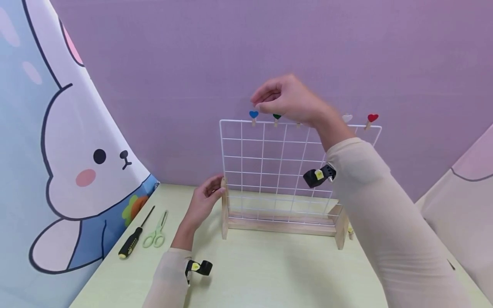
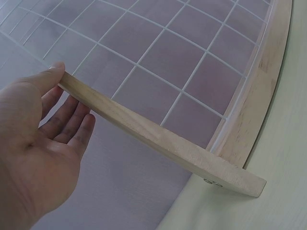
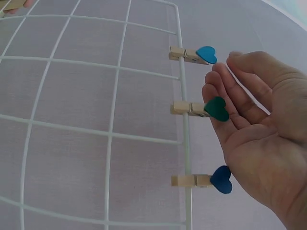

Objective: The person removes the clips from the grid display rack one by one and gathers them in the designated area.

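Note:
A white wire grid panel (image 1: 263, 157) stands upright in a wooden stand (image 1: 281, 226). Heart-topped clothespins are clipped along its top bar: a light blue one (image 3: 194, 55), a green one (image 3: 199, 109), a dark blue one (image 3: 201, 180), a white one (image 1: 347, 118) and a red one (image 1: 372, 118). My right hand (image 1: 294, 100) is just above the light blue clothespin, thumb and fingers slightly bent, with nothing gripped between them. With thumb and fingers, my left hand (image 2: 45, 139) holds the top end of the stand's left wooden upright (image 2: 158, 134).
On the table's left side lie a black and yellow screwdriver (image 1: 131, 243) and light green scissors (image 1: 155, 237). Beside the stand's right foot is a small yellow-topped clothespin (image 1: 350, 232). A purple cloth (image 1: 173, 85) hangs behind, with a rabbit-print cloth (image 1: 84, 158) at left.

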The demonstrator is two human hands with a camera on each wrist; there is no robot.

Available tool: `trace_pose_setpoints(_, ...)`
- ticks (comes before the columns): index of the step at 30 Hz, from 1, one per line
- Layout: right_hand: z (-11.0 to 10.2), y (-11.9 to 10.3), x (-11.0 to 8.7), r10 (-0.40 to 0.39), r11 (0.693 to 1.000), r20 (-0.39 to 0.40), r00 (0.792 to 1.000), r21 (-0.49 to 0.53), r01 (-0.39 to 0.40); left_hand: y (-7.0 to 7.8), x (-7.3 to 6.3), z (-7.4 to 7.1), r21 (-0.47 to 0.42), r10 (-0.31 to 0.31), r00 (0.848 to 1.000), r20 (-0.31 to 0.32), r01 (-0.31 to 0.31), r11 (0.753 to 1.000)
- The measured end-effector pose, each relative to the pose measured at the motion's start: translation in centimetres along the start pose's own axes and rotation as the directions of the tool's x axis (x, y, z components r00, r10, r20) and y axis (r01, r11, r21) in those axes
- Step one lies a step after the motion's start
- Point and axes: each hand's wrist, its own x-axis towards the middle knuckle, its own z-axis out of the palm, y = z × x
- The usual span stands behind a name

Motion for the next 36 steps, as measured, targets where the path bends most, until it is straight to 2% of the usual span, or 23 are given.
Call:
trace_pose_setpoints(13,1.1,0.7,0.2,0.094,0.995,0.03,0.995,0.013,-0.095,-0.2,0.1,0.2,-0.007,-0.003,1.0,-0.002,0.003,1.0)
trace_pose_setpoints(22,1.6,0.9,-0.1,0.087,0.996,-0.03,0.996,0.032,-0.086,-0.1,0.0,0.2,-0.001,-0.009,1.0,0.001,0.009,1.0)
trace_pose_setpoints(36,2.3,0.6,-0.1,0.119,0.993,-0.112,0.987,0.027,-0.116,-0.1,-0.1,0.1,0.0,-0.014,1.0,-0.008,0.014,1.0)
